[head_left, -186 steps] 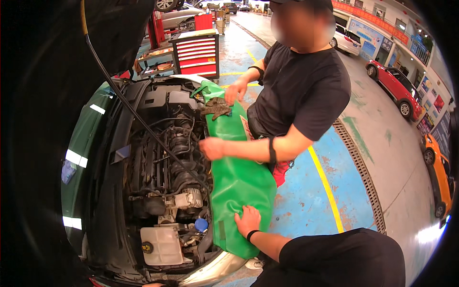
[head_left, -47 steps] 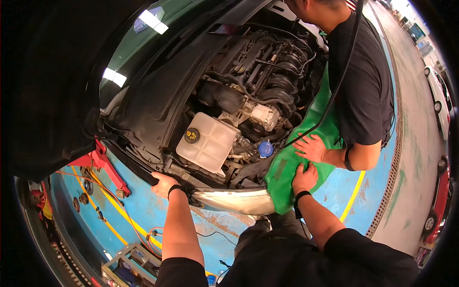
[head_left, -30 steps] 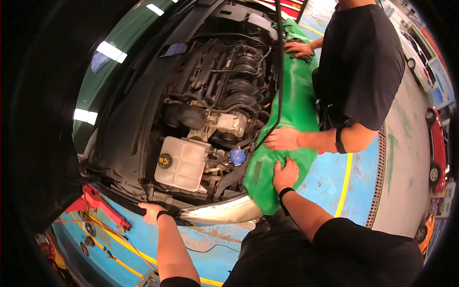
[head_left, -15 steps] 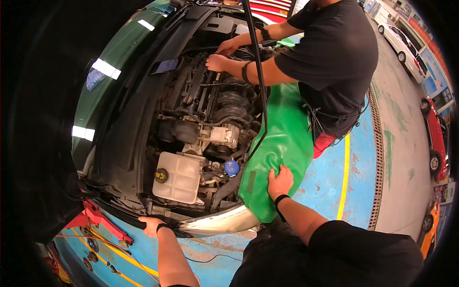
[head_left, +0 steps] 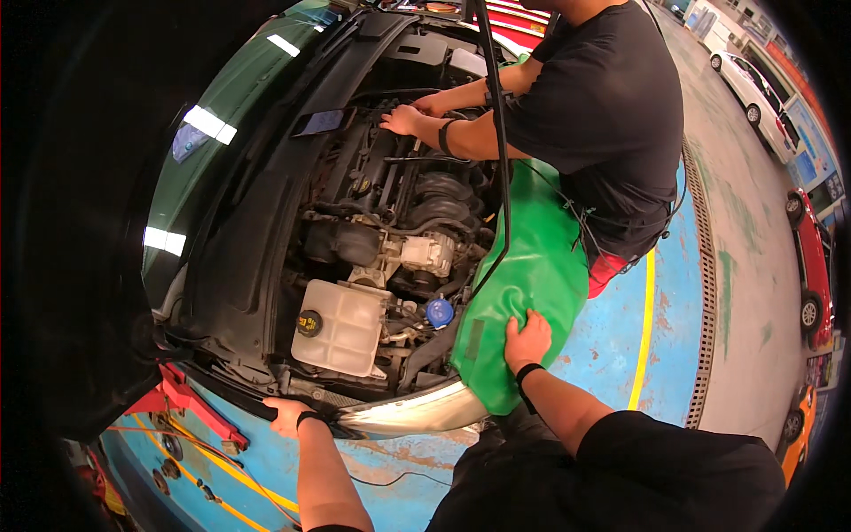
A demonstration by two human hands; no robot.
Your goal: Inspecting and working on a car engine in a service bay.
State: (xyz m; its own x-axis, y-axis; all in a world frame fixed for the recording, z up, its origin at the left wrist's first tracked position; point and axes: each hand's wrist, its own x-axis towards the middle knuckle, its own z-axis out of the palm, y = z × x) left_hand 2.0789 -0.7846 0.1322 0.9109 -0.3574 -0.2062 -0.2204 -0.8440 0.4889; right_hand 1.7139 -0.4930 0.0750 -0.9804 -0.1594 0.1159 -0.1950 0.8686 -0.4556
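Note:
Beneath the raised hood, a car's engine bay (head_left: 425,199) holds hoses, an engine and a translucent coolant tank (head_left: 341,328) with a black cap (head_left: 308,323). A blue cap (head_left: 440,312) sits to the tank's right. My left hand (head_left: 286,417) rests on the edge of the car's fender, below the tank, its fingers partly hidden by the edge. With thumb and fingers apart, my right hand (head_left: 529,341) lies on a green fender cover (head_left: 532,239) draped over the car's front. Neither hand holds anything that shows.
A co-worker in a black shirt (head_left: 612,97) leans over the engine, both hands (head_left: 408,118) on its far part. A dark prop rod (head_left: 503,160) crosses the bay. A phone (head_left: 324,122) lies below the windshield. A red lift arm (head_left: 191,408) stands lower left.
The scene has shifted slightly rightward in view. The co-worker's hands have changed position over the engine. My hands keep their places on the fender and the green cover.

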